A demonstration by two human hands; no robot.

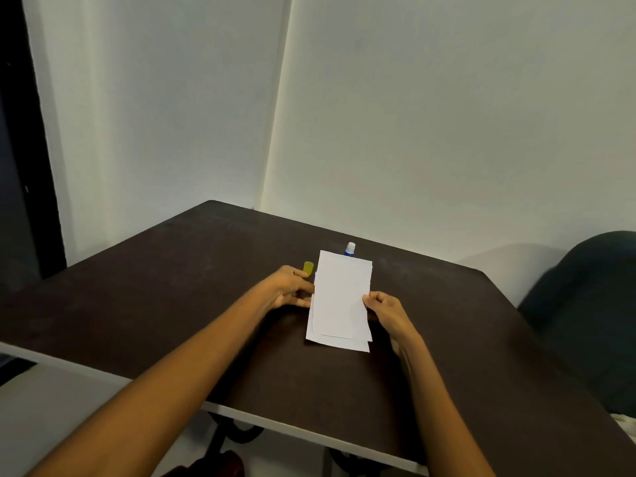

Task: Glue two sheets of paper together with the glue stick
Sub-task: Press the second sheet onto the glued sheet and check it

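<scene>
Two white sheets lie stacked on the dark table (172, 287). The upper sheet (340, 297) is held slightly raised over the lower sheet (340, 344), whose near edge shows beneath it. My left hand (292, 289) pinches the upper sheet's left edge. At the right edge, my right hand (385, 313) grips the same sheet. Behind the paper stands the glue stick (350, 249), blue with its white glue tip exposed, partly hidden by the sheet. Its yellow cap (308, 267) lies just beyond my left hand.
The table sits in a corner of two pale walls. A dark chair (592, 304) stands past the table's right edge. The table's near edge runs diagonally below my forearms, with black legs underneath.
</scene>
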